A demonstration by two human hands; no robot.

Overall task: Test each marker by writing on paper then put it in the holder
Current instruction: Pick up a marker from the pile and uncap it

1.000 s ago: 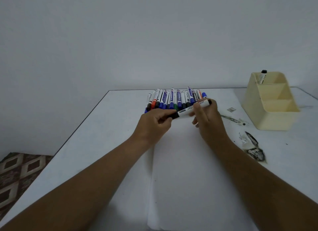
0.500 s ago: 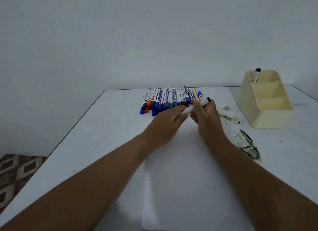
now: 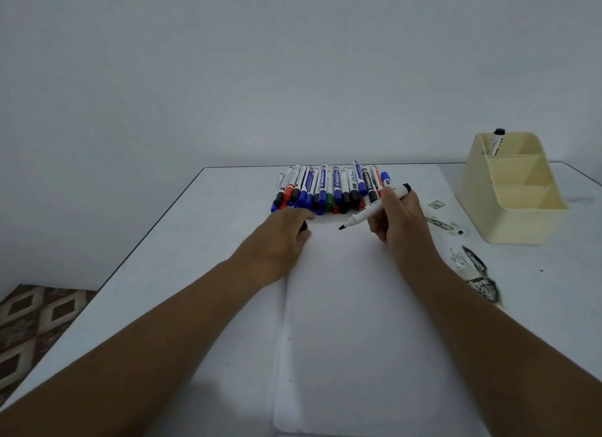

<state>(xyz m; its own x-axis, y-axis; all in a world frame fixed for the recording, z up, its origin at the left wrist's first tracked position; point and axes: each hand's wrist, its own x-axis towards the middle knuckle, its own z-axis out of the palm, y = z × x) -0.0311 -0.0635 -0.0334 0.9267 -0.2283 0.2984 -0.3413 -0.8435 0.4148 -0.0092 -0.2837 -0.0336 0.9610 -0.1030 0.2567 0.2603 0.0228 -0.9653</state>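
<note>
My right hand [image 3: 395, 220] grips an uncapped black marker [image 3: 369, 208], its tip pointing left and down just above the top of the white paper [image 3: 351, 322]. My left hand [image 3: 281, 238] rests at the paper's top left corner and holds the marker's black cap [image 3: 303, 226], mostly hidden under the fingers. A row of several capped markers [image 3: 329, 189], blue, black, red and green, lies beyond both hands. The cream holder [image 3: 514, 192] stands at the right, with one black marker [image 3: 497, 141] upright in its back compartment.
The white table [image 3: 182, 257] has its left edge running diagonally, with patterned floor [image 3: 35, 326] beyond it. Dark ink smudges and peeled patches [image 3: 479, 273] mark the surface between my right hand and the holder. A plain wall stands behind.
The two hands have pulled apart: the cap came off in my left hand, which moved left and down to the paper. My right hand tilted the marker's bare tip toward the paper.
</note>
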